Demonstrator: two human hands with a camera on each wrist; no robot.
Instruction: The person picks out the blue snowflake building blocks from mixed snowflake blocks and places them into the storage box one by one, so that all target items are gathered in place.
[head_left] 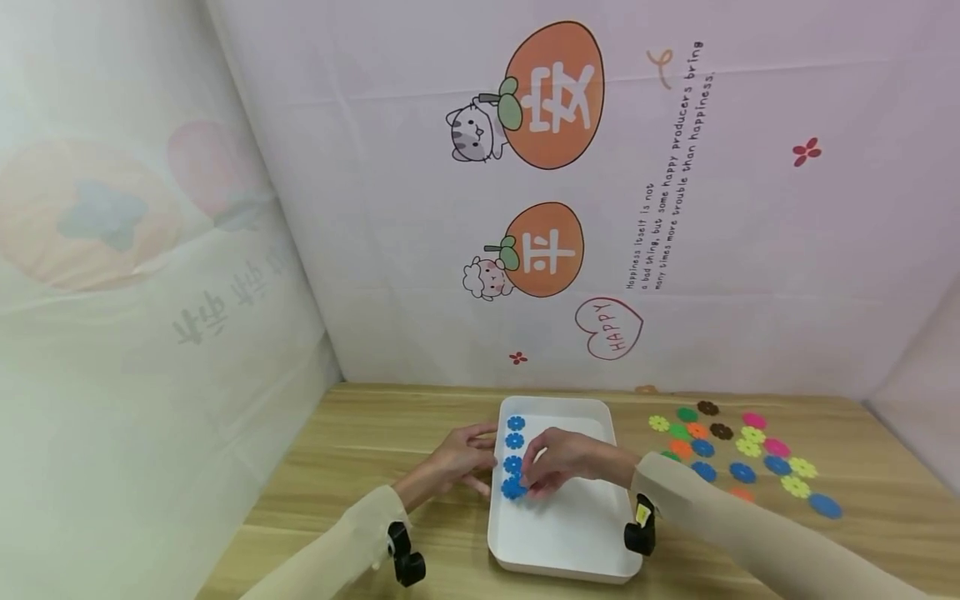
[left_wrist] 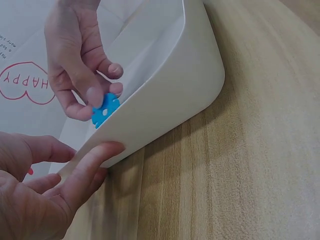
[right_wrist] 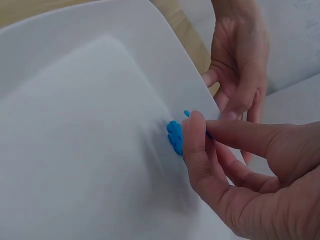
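Observation:
My right hand (head_left: 558, 461) is over the left side of a white tray (head_left: 558, 542), pinching a blue flower-shaped plastic disc (left_wrist: 106, 107) between thumb and fingertips. In the right wrist view the fingers hide most of that disc, and another blue disc (right_wrist: 175, 137) shows just beside them. A column of blue discs (head_left: 514, 441) lies along the tray's left wall, the nearest ones overlapping in the head view. Outside that wall, my left hand (head_left: 459, 457) rests its extended fingers against the tray; in the left wrist view fingers (left_wrist: 100, 155) touch the wall near the rim.
To the right of the tray, many loose flower-shaped discs (head_left: 742, 472) in blue, green, yellow, orange, pink and brown are scattered on the wooden table (head_left: 360, 467). A printed white cloth (head_left: 405, 250) hangs behind the table, and another is at the left.

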